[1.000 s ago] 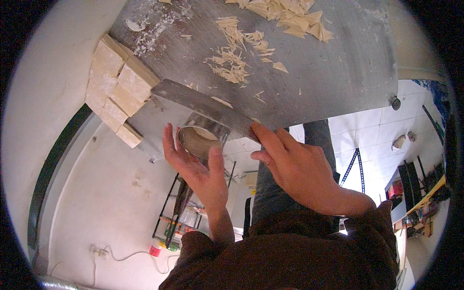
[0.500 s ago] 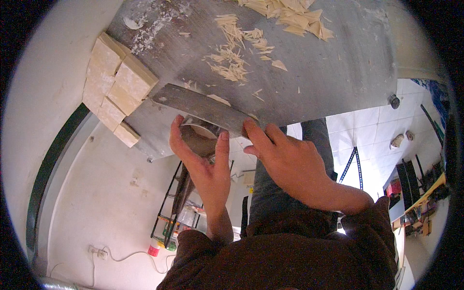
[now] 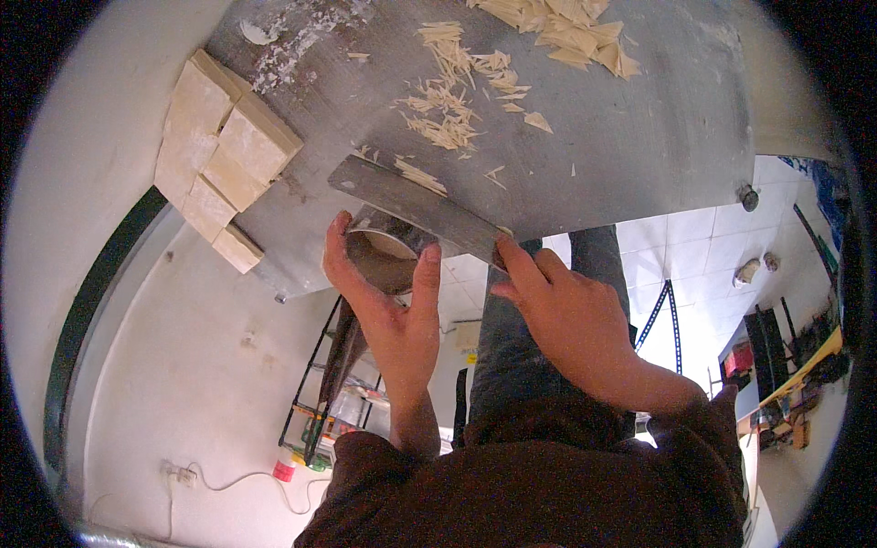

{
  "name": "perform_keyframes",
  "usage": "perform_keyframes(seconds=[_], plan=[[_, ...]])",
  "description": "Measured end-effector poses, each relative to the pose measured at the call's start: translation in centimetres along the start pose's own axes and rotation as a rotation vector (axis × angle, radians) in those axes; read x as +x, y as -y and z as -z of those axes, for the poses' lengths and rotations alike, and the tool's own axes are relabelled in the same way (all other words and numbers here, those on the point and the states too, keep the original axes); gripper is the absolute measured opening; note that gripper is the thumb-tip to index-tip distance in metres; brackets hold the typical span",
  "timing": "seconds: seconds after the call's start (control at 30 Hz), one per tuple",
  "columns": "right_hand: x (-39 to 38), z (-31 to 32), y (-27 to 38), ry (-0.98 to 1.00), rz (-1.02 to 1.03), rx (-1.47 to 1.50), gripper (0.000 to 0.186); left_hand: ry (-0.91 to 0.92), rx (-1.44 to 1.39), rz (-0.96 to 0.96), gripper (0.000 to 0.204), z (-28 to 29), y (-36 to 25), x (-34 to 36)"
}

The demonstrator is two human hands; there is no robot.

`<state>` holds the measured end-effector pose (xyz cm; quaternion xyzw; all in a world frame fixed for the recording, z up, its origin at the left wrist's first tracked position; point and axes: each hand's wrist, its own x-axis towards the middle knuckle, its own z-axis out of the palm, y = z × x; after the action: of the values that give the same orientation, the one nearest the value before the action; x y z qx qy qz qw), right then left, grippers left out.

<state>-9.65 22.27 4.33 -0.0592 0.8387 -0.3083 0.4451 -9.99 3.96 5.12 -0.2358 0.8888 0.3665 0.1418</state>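
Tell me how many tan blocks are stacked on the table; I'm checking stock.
5 show, at the table's left edge: a top one, one right of it, then three toward the corner. More may be hidden beneath.

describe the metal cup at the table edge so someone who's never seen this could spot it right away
Start at the grey metal table and follow its near edge to the long flat blade lying there. Just under the blade's left part, the left hand cups a small round metal cup. It is the only round, shiny thing here; the neighbours are pale square blocks and thin shavings.
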Motion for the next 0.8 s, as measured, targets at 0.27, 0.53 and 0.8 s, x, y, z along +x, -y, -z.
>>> perform_keyframes(seconds=[0.27,0.53,0.8], plan=[[3.4,2.1,-2.2,-0.393,0.038,0.169,0.041,-0.048,-0.445,0.088,0.081,0.9,2.6,2.0],[4.7,2.8,-4.5,-0.593,0.048,0.229,0.039,-0.048,-0.711,0.208,0.082,0.2,4.7,1.9],[5.4,1.7,-5.3,-0.848,-0.005,-0.054,0.047,0.251,-0.766,0.039,0.095,1.3,5.1,4.8]])
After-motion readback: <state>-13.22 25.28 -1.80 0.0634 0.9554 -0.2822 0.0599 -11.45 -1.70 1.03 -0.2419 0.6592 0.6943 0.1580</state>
